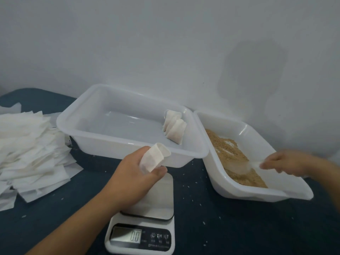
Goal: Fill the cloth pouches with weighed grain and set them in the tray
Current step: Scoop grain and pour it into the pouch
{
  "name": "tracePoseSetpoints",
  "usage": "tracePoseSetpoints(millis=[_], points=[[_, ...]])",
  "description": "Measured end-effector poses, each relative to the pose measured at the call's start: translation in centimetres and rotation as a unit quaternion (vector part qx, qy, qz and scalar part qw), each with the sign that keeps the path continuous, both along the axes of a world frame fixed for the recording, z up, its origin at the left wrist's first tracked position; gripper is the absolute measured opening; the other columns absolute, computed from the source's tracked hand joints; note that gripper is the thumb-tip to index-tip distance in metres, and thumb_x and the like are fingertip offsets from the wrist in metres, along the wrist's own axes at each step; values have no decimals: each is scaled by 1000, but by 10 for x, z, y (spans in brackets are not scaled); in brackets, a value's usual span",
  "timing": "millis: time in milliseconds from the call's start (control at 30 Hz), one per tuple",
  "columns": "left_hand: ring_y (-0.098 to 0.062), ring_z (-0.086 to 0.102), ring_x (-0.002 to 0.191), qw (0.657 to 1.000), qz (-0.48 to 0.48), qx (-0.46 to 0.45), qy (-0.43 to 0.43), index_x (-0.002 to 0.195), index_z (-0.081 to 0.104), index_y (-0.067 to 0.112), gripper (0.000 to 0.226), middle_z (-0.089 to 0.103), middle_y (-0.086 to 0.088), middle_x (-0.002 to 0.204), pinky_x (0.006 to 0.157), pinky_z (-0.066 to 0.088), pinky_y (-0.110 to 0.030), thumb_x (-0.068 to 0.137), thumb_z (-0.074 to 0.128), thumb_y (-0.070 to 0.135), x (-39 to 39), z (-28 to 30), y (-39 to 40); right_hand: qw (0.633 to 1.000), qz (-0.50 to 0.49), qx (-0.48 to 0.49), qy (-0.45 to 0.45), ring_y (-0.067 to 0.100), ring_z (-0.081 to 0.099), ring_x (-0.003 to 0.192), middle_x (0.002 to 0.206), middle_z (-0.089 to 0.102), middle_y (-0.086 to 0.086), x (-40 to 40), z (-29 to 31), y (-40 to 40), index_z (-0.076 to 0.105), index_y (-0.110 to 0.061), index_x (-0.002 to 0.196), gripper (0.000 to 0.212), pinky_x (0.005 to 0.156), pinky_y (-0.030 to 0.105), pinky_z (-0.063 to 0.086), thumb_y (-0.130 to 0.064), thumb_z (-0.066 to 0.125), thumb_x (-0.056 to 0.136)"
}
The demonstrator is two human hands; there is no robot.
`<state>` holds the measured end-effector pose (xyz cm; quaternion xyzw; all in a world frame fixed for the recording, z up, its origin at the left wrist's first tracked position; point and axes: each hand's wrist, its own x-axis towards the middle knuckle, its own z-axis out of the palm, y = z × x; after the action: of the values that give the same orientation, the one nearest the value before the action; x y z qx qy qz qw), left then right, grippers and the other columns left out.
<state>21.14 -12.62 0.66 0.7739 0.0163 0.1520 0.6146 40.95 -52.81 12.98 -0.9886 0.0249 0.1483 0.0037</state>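
Note:
My left hand (135,171) grips an open white cloth pouch (154,157) above the kitchen scale (145,216), mouth pointing up and to the right. My right hand (283,162), blurred, holds the handle of a clear plastic scoop (239,165) that lies in the brown grain (231,155) inside the tilted white tub (276,192) on the right. Two filled pouches (173,127) lean in the far right corner of the white tray (103,138). The scale's display reads zero.
A large heap of flat empty pouches (31,151) covers the left side of the dark blue table (211,227). Stray grains are scattered on the cloth around the scale. A pale wall stands close behind the tray and tub.

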Motion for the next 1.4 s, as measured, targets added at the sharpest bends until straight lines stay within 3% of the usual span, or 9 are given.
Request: tracePoseSetpoints(millis=[167,333,533,800,867,933,1067,1167,1400], points=[[7,62,82,1000,10,0,23,102,66,39,18,66,26,88,67,44,-16,86,75,39,0,0,1,996,39,66,-54,12,67,90,106,72,-9,27,-48,55,75,-36,98,36,66,26,47,-69,63,88],[5,61,83,1000,5,4,22,101,58,57,22,66,24,93,68,44,-18,84,70,51,-3,7,2,990,-6,114,-86,30,64,114,136,65,11,58,-76,92,69,-13,131,56,97,41,52,-56,62,96],[9,59,87,1000,-8,26,-9,97,55,58,25,62,31,94,68,42,-4,83,73,48,-4,9,0,987,-17,144,-75,25,61,83,121,67,19,82,-92,121,68,-1,115,48,80,38,52,-46,54,104],[6,60,84,999,-12,34,-17,95,55,58,30,63,28,92,67,42,-5,89,75,37,-5,6,-2,980,-12,190,-56,36,47,141,160,41,17,75,-98,119,40,-7,157,73,117,51,39,-58,39,106],[7,60,84,1000,-13,25,-4,95,55,58,27,63,27,94,65,43,-6,88,74,41,-5,6,-3,971,-29,228,-71,36,52,135,155,49,16,70,-95,114,43,-10,156,70,111,49,45,-58,40,105],[6,61,86,1000,-8,13,10,98,56,57,26,65,25,96,65,45,-10,87,74,43,-4,4,-3,961,-48,261,-77,27,64,101,119,66,10,63,-90,107,48,-10,152,69,84,40,54,-60,39,105],[2,66,85,999,10,-23,23,101,60,60,32,71,22,96,67,47,-16,86,78,38,-1,3,-2,964,-33,237,-115,17,49,55,64,51,-4,43,-75,88,60,-14,131,66,57,32,41,-67,34,102],[6,68,79,998,-5,-51,23,97,62,64,36,72,26,89,60,51,-15,89,77,32,-1,3,-1,962,-15,218,-165,18,55,58,68,57,-2,18,-62,80,59,-15,105,63,58,32,44,-72,32,99],[5,64,66,995,-21,-92,30,103,68,33,15,69,23,76,55,48,-11,91,76,28,-2,1,1,946,18,234,-223,34,65,83,95,66,17,-50,-33,75,61,-9,96,58,79,51,55,-63,41,100]])
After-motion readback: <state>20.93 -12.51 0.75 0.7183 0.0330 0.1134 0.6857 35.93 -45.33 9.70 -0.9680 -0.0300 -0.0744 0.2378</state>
